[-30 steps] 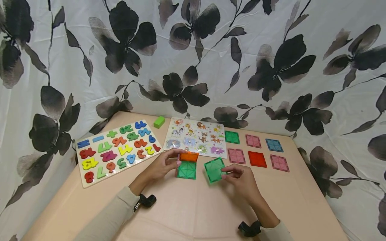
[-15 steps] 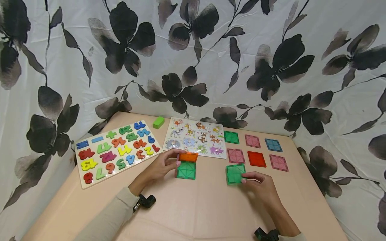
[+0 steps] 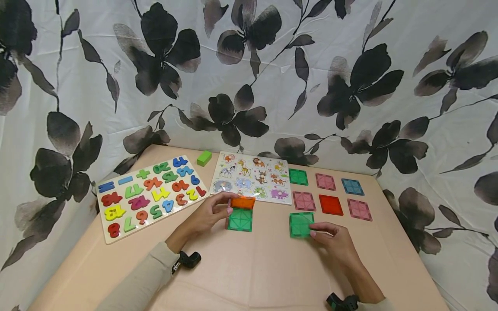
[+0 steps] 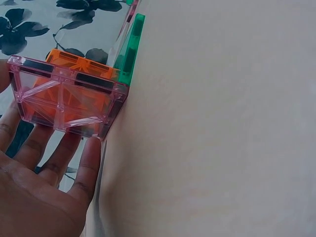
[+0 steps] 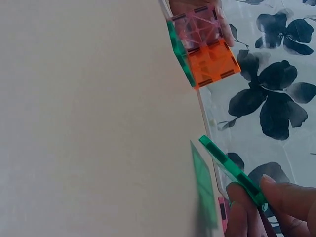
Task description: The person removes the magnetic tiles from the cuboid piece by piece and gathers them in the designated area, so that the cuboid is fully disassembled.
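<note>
My left hand [image 3: 227, 204] holds a small tile structure on the table. Its thumb and fingers [image 4: 91, 150] grip an upright pink tile [image 4: 66, 101] at the structure's left side. That tile joins an upright orange tile [image 3: 243, 202] and a flat green tile [image 3: 240, 219]. To the right, apart from the structure, my right hand [image 3: 313, 229] pinches the edge of a second green tile [image 3: 301, 224]. In the right wrist view this tile [image 5: 229, 170] is tilted, one edge raised off the table between my fingers [image 5: 242, 200].
A number puzzle board [image 3: 149, 194] lies at the left and an animal puzzle board [image 3: 253, 177] behind the structure, with a green block [image 3: 204, 158] between them. Several loose tiles, green [image 3: 298, 176], pink [image 3: 304, 201], red [image 3: 330, 204] and blue [image 3: 353, 186], lie at the back right. Flowered cloth hangs all around.
My right hand carried the green tile rightward, away from the structure, and lowered it near the table. My left hand and the structure stayed put.
</note>
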`<state>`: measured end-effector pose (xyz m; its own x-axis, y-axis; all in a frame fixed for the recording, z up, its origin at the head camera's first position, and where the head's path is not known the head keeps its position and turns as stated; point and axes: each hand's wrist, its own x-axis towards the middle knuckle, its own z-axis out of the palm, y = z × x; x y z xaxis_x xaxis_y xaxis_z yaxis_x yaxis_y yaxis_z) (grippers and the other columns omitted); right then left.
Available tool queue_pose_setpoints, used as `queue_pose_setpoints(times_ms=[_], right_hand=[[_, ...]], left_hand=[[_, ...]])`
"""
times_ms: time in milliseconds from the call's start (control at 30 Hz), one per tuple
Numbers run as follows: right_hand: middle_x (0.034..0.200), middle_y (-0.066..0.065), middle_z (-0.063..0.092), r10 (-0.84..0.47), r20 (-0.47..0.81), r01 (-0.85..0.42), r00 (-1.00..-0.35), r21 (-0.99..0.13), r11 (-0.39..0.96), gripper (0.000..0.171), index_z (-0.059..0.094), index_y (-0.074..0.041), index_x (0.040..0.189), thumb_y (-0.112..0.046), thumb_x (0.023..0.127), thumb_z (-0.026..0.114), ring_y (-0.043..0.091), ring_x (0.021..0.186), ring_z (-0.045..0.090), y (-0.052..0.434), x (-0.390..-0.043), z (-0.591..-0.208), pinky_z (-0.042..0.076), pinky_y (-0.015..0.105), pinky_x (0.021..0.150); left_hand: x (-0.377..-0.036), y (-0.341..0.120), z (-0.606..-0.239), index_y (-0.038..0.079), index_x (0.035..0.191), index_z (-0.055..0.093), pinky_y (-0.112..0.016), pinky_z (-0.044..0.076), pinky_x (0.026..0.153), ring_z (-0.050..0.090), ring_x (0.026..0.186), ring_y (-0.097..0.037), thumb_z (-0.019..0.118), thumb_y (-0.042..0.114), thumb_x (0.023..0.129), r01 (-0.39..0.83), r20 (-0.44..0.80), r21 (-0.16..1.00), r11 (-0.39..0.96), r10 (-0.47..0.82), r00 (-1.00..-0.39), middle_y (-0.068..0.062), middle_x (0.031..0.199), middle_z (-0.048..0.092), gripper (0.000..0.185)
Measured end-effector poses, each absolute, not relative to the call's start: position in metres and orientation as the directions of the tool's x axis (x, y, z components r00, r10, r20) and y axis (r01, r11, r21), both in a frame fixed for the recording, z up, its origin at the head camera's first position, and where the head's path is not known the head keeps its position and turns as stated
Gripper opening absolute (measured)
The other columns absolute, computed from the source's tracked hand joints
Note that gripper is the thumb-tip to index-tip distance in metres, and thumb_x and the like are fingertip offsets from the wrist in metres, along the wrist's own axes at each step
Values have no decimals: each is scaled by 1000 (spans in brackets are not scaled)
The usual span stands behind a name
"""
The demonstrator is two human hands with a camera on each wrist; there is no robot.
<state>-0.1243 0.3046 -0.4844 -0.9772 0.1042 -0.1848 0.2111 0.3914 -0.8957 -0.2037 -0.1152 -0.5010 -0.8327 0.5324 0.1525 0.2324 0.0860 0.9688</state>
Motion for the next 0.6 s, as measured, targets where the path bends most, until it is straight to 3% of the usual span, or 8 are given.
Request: queue_pose_setpoints(times_ms=[300, 600], right_hand=[[126, 14, 76, 105, -190, 217, -976, -885, 411, 31, 76, -6, 128, -14, 98, 78, 17, 104, 79, 298, -126, -484, 62, 18, 87], [129, 12, 77, 162, -94, 173, -982, -782, 598, 28, 80, -14, 124, -24, 98, 79, 21, 97, 76, 305, -123, -478, 59, 18, 78]], left_hand=[[-204, -115, -503, 8, 151, 53, -62, 39, 124, 46, 150, -44, 60, 15, 109, 245, 168, 967, 74, 540, -825, -16, 158, 51, 42], [-203, -114, -500, 10, 150, 54, -57, 42, 124, 48, 149, -39, 62, 16, 108, 226, 141, 969, 102, 523, -841, -14, 157, 52, 43]])
